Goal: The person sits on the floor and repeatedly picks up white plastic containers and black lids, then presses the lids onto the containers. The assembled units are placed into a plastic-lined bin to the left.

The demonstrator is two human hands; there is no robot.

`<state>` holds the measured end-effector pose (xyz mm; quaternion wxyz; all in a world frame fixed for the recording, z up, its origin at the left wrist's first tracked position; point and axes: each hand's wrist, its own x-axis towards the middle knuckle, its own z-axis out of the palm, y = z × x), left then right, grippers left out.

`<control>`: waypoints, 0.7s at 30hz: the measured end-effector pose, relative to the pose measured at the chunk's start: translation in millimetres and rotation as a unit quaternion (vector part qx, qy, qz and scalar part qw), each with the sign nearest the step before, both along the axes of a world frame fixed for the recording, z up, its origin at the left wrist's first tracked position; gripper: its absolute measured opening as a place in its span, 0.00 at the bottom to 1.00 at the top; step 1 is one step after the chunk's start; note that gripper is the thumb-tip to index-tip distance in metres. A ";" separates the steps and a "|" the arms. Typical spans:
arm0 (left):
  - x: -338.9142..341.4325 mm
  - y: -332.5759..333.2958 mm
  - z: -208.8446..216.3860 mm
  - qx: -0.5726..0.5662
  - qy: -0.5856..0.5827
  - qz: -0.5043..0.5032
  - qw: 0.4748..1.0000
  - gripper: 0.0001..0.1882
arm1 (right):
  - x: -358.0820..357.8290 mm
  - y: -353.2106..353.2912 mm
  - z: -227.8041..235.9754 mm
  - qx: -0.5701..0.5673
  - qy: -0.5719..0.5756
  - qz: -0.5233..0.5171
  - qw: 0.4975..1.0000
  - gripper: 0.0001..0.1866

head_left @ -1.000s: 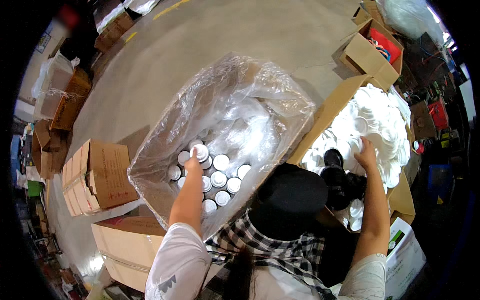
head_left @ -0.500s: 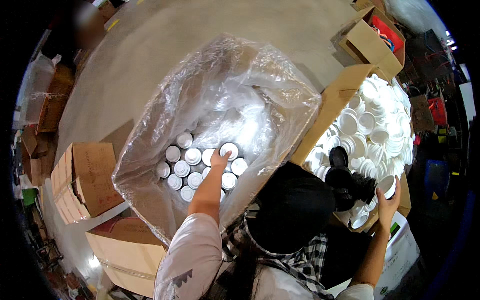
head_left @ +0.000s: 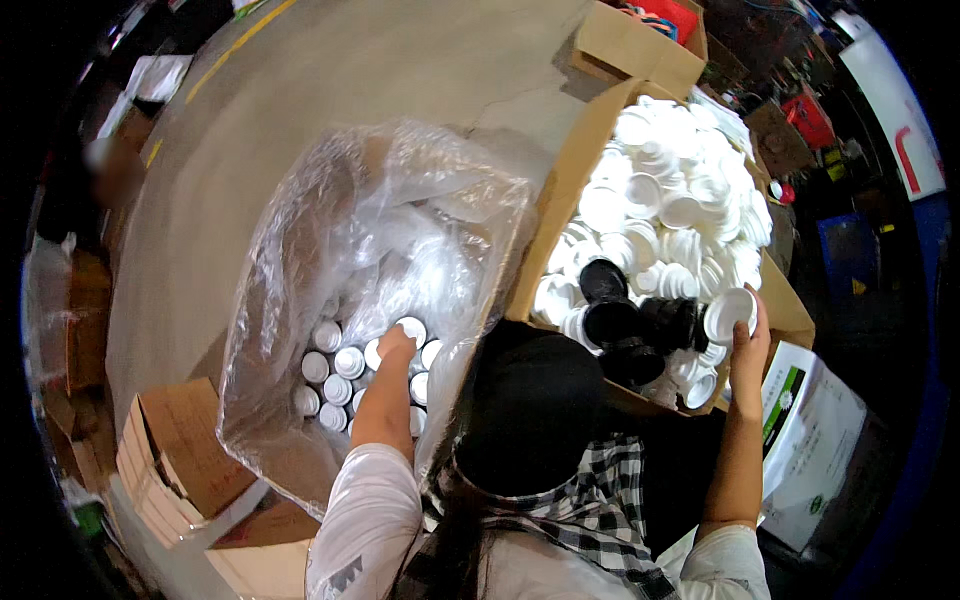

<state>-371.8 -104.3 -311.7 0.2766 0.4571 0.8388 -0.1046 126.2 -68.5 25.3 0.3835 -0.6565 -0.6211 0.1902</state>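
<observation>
My left hand [head_left: 398,346] reaches into a large box lined with clear plastic [head_left: 300,240]. Its fingers close round the near edge of a white round lid stack [head_left: 412,328]. Similar upright stacks of white lids [head_left: 350,361] stand close together around it on the box floor. At the right, my right hand [head_left: 752,345] grips a white cup-shaped lid [head_left: 724,318], thumb at its near side, fingers behind. That lid is held over the near right corner of a carton [head_left: 553,205] heaped with loose white lids [head_left: 680,210]. Several black round lids [head_left: 612,322] lie on the heap.
A big black rounded form [head_left: 535,410] sits between the two boxes, nearest me. Cardboard boxes [head_left: 190,440] stand at the lower left. A white printed box [head_left: 815,440] is by my right forearm. Another open carton [head_left: 640,45] with red contents stands at the far side.
The whole view has shifted and turned, so the boxes appear further left. My left hand stays at the same lid stack, and my right hand still holds the white lid, its opening now turned differently.
</observation>
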 end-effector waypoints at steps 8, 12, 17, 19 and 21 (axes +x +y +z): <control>145.1 118.4 218.3 0.543 -0.363 -0.049 0.756 0.10 | 26.0 -8.0 -20.5 -0.041 0.518 -0.056 0.853 0.42; 228.0 112.9 273.9 0.374 -0.438 -0.412 0.706 0.21 | 6.2 -4.7 7.3 -0.107 0.578 -0.024 0.808 0.38; 255.6 116.9 277.2 0.297 -0.250 -0.524 0.758 0.10 | 3.1 -1.8 7.6 -0.097 0.671 -0.010 0.735 0.26; 263.4 112.4 298.8 0.310 -0.367 -0.358 0.801 0.08 | 10.7 -4.4 11.9 -0.092 0.701 0.086 0.702 0.26; 267.3 114.5 310.3 0.293 -0.471 -0.253 0.793 0.07 | 8.2 -10.0 23.1 -0.095 0.742 0.054 0.662 0.26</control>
